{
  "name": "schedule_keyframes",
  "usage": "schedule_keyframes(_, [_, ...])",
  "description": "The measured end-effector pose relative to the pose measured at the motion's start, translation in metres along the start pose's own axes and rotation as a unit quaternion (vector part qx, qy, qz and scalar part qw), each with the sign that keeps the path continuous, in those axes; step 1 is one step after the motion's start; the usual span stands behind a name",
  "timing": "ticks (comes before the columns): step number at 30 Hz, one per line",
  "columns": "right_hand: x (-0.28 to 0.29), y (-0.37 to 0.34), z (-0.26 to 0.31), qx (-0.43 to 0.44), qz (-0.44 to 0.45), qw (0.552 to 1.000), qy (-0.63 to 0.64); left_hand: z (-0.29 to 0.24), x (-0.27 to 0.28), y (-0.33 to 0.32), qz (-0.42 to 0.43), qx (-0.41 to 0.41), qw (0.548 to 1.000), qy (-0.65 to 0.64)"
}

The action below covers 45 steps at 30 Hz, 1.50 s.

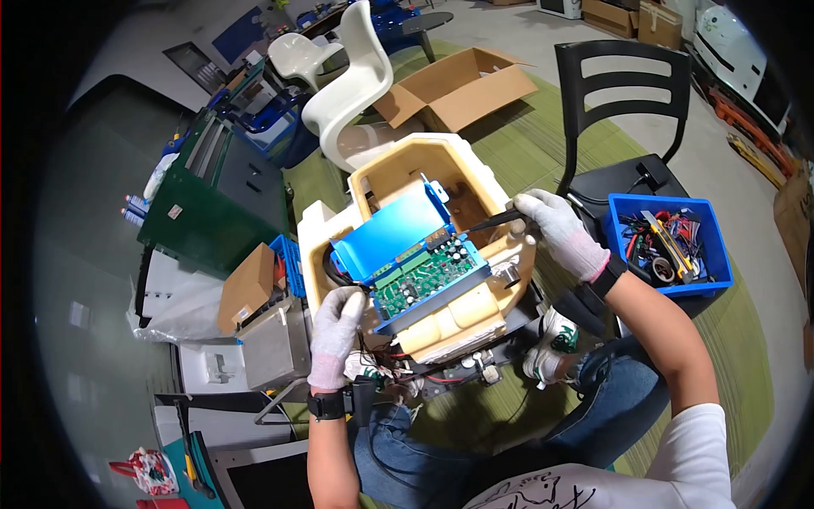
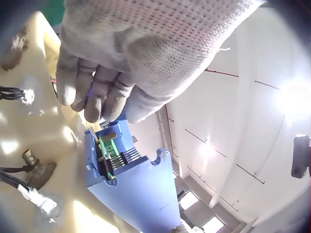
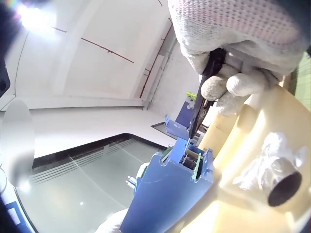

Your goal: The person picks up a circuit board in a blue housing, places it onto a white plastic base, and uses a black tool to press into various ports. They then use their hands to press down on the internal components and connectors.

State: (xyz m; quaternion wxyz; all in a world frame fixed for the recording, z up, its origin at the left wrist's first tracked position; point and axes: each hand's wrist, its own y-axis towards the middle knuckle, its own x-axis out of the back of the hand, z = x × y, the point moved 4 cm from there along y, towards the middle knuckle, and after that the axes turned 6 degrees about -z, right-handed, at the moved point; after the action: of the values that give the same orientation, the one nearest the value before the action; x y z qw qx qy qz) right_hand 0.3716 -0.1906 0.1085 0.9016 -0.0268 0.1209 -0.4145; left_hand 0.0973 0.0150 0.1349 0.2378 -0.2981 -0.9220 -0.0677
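Note:
A green circuit board (image 1: 428,276) sits in a blue metal housing (image 2: 138,194), whose blue cover (image 1: 394,229) stands raised along the far side. The housing rests on a cream molded shell (image 1: 487,182). The gloved right hand (image 1: 560,229) grips a slim black tool (image 3: 201,104), its thin tip at the housing's right end. At the housing's left corner is the gloved left hand (image 1: 337,327), fingers extended and loosely bent, holding nothing; whether it touches the housing cannot be told. In the left wrist view that hand (image 2: 141,58) hangs above the housing's end.
A blue bin (image 1: 719,254) of tools and wires lies on a black chair (image 1: 623,102) at the right. Behind the shell are an open cardboard box (image 1: 475,102) and a white chair (image 1: 360,76). A green cabinet (image 1: 199,204) stands left. Wires hang below the shell near the person's feet.

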Motion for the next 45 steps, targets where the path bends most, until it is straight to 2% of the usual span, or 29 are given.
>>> schedule_keyframes(2, [0.000,0.000,-0.001,0.004,0.001,1.000,0.001,0.003,-0.008,-0.002,0.043,0.024,0.999,-0.007])
schedule_keyframes(4, [0.000,0.000,0.000,0.006,0.001,1.000,-0.016,0.000,-0.011,-0.006,0.093,-0.011,0.995,0.045])
schedule_keyframes(5, [-0.001,0.000,0.002,0.007,0.000,0.999,-0.035,-0.004,-0.012,-0.010,0.107,0.017,0.994,-0.019])
schedule_keyframes(6, [-0.001,0.000,0.003,0.008,-0.002,0.998,-0.055,-0.014,-0.013,-0.014,0.139,0.060,0.988,0.042])
schedule_keyframes(8, [-0.002,0.000,0.001,0.008,-0.005,0.999,-0.044,-0.008,-0.016,-0.015,0.145,0.016,0.989,0.017])
schedule_keyframes(11, [-0.001,0.000,0.000,0.012,-0.001,0.999,-0.039,-0.013,-0.022,-0.015,0.169,0.067,0.980,-0.084])
schedule_keyframes(14, [-0.002,0.000,0.002,0.008,-0.004,0.998,-0.057,-0.002,-0.021,-0.010,0.170,0.057,0.978,-0.108])
schedule_keyframes(17, [-0.002,-0.001,0.004,-0.005,0.001,0.997,-0.076,-0.012,-0.026,-0.015,0.173,0.057,0.970,-0.159])
schedule_keyframes(20, [-0.002,-0.002,0.001,-0.008,0.004,0.999,-0.044,-0.007,-0.023,-0.015,0.173,0.061,0.981,-0.065])
schedule_keyframes(31, [0.001,0.001,-0.003,-0.021,0.001,0.999,0.049,-0.016,-0.022,-0.017,0.169,0.035,0.984,-0.042])
schedule_keyframes(34, [0.002,0.001,-0.003,-0.027,0.032,0.999,0.014,-0.013,-0.022,-0.016,0.163,0.010,0.986,-0.029])
schedule_keyframes(37, [0.000,0.000,-0.002,-0.028,0.027,0.997,-0.066,-0.012,-0.022,-0.017,0.161,0.001,0.987,-0.008])
schedule_keyframes(40, [-0.002,-0.001,-0.001,0.003,0.038,0.991,-0.130,-0.017,-0.022,-0.018,0.161,0.004,0.987,0.000])
schedule_keyframes(45, [-0.007,-0.008,0.006,0.014,0.017,0.989,-0.143,-0.016,-0.022,-0.017,0.158,-0.001,0.987,-0.004])
